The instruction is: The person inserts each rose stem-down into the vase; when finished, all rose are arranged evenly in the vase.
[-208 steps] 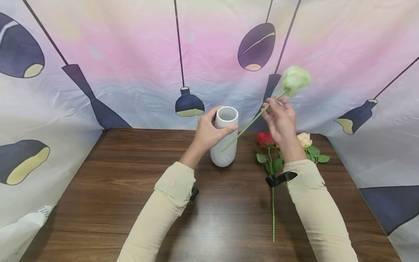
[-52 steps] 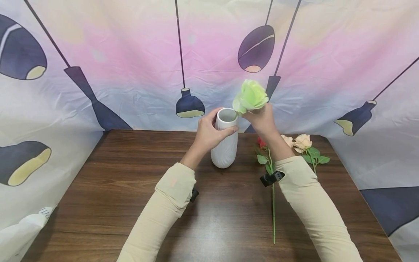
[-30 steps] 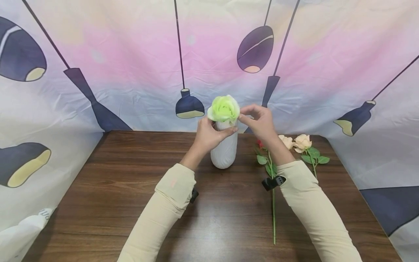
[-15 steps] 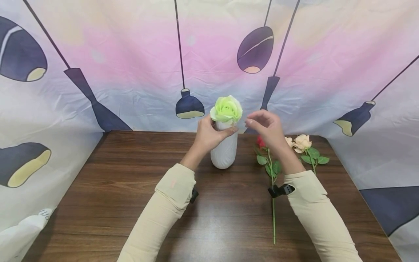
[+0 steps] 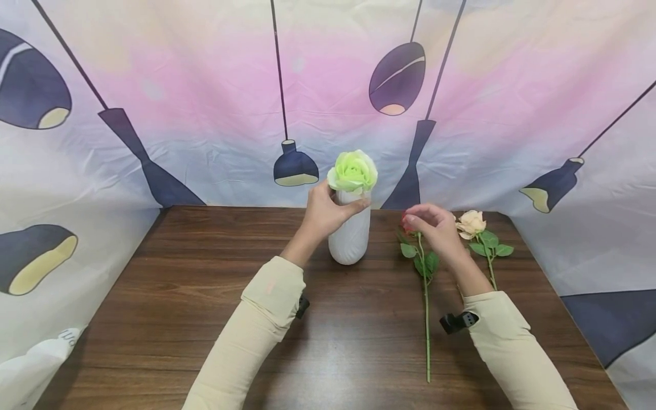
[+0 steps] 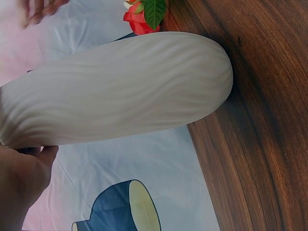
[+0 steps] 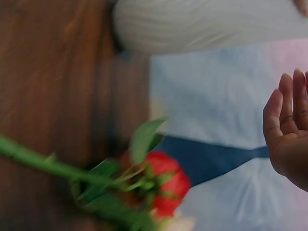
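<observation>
My left hand [image 5: 327, 213] grips the upper part of a white ribbed vase [image 5: 349, 242], which stands upright on the table. Out of its mouth rises a pale green rose [image 5: 353, 172]; its stem is hidden inside. My right hand [image 5: 438, 229] is over the red rose [image 5: 406, 222], holding nothing, its fingers loosely bent. In the right wrist view that red rose [image 7: 168, 184] lies apart from the fingers, its leafy stem pointing away. The left wrist view shows the vase's ribbed side [image 6: 125, 89] with the left hand [image 6: 24, 178] at its top end.
A cream rose [image 5: 472, 224] with green leaves lies right of the red one. Its stem [image 5: 492, 273] runs toward the right forearm. The brown wooden table [image 5: 179, 296] ends at a printed cloth backdrop [image 5: 220, 102]. White plastic [image 5: 38, 361] is at the lower left.
My right hand has carried the green rose over the vase, let go of it there with its stem inside, and moved right and down over the red rose. The left hand keeps holding the vase.
</observation>
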`<state>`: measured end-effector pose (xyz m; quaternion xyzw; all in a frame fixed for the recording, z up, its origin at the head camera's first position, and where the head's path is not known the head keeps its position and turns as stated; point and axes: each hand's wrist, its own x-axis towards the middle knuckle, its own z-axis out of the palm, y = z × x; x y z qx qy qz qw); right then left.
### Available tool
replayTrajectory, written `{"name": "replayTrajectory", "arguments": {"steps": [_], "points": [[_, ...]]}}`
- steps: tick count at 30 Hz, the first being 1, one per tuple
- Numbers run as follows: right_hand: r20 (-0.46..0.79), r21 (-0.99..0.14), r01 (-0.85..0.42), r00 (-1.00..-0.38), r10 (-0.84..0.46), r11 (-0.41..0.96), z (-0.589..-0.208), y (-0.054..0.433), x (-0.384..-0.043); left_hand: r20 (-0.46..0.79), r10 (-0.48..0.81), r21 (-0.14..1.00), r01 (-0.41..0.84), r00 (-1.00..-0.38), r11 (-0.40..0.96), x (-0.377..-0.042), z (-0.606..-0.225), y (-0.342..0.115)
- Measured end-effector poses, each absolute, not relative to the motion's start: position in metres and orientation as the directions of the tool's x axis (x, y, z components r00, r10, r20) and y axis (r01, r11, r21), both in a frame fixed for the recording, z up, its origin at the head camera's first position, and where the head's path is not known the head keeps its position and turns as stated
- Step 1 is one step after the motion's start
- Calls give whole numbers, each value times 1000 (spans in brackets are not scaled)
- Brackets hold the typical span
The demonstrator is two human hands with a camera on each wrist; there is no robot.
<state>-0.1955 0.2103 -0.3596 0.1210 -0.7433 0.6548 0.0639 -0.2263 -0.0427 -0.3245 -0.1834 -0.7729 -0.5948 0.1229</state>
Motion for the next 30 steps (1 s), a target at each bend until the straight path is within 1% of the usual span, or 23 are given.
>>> {"name": "replayTrajectory", "arguments": {"steps": [3,5,11,14,17,25,30], "points": [[203,-976,-208,-977,-71,69,-375,221,-196,404,137,878,425,-905,221,-226,-325,-42],[168,-983,-172,-984,-60,69,-385,230,-197,404,137,878,425,-904,219,-226,-325,-42],[11,-985,-20,-998,-54,169,-408,254,-194,407,136,876,428,-903,224,-226,-324,-42],[-95,-975,78,-993,-71,208,-416,262,-193,403,133,877,424,-905,228,-226,-324,-43],[-180,-953,150,-979,-93,264,-423,267,-192,402,132,877,423,-906,229,-226,-324,-43],[-271,-890,215,-959,-87,402,-438,270,-192,385,128,879,405,-914,253,-226,-324,-43],[-304,-864,252,-951,-53,436,-444,269,-193,389,131,876,410,-912,254,-227,-324,-43]]}}
